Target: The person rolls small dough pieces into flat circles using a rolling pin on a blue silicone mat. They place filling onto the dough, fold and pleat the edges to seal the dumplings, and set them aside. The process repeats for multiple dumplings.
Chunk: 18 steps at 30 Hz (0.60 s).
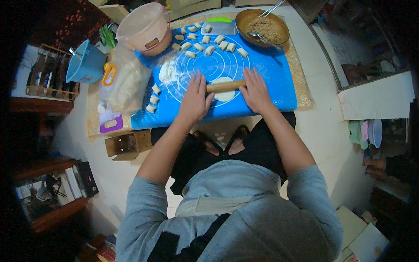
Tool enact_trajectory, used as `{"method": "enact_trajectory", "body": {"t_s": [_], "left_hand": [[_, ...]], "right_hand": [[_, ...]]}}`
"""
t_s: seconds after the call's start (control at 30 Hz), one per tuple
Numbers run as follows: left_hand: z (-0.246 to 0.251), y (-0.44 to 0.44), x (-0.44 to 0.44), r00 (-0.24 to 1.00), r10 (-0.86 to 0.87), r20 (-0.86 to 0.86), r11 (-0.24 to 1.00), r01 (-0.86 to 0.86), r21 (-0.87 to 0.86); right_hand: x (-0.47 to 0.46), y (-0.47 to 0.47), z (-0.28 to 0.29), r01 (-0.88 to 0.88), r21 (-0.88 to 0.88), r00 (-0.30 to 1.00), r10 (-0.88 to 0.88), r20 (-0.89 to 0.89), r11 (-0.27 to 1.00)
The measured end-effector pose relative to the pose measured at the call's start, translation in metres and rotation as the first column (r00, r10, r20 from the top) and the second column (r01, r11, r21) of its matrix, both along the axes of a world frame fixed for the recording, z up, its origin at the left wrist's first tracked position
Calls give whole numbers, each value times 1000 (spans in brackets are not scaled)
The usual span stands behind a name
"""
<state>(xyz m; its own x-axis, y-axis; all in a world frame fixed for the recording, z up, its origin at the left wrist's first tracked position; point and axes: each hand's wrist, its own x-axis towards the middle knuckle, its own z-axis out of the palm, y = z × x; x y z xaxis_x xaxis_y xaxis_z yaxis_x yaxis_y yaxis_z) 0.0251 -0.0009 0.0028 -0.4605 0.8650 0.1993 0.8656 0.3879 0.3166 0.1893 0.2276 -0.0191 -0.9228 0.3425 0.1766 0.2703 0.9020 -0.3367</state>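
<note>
A wooden rolling pin [226,86] lies across a flat round dough wrapper [225,95] on a blue silicone pastry mat [275,75]. My left hand [194,96] rests over the pin's left end, and my right hand [256,91] covers its right end. Both palms face down with the fingers stretched forward, hiding the pin's ends. Beyond the hands, several cut dough pieces [209,50] are scattered on the mat. A few more dough pieces [154,99] sit left of my left hand, near a heap of white flour [167,72].
A bowl of filling [240,28] with utensils stands far right, beside a dough scraper [226,29] with a green handle. A pink bucket [140,29], a bag of dough [127,82] and a blue bin [86,64] line the left. Below the table is a cardboard box [126,145].
</note>
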Motion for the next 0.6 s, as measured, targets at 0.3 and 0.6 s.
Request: {"method": "enact_trajectory", "body": {"t_s": [0.3,0.6], "left_hand": [[-3,-5,5,999,-38,-35,999,38,3],[-8,8,-8,999,-32,-13,999,33,28]], "right_hand": [[8,-11,6,36,-27,999,-37,-14,999],[15,-3,2,34,5,999,-34,21,999]]}}
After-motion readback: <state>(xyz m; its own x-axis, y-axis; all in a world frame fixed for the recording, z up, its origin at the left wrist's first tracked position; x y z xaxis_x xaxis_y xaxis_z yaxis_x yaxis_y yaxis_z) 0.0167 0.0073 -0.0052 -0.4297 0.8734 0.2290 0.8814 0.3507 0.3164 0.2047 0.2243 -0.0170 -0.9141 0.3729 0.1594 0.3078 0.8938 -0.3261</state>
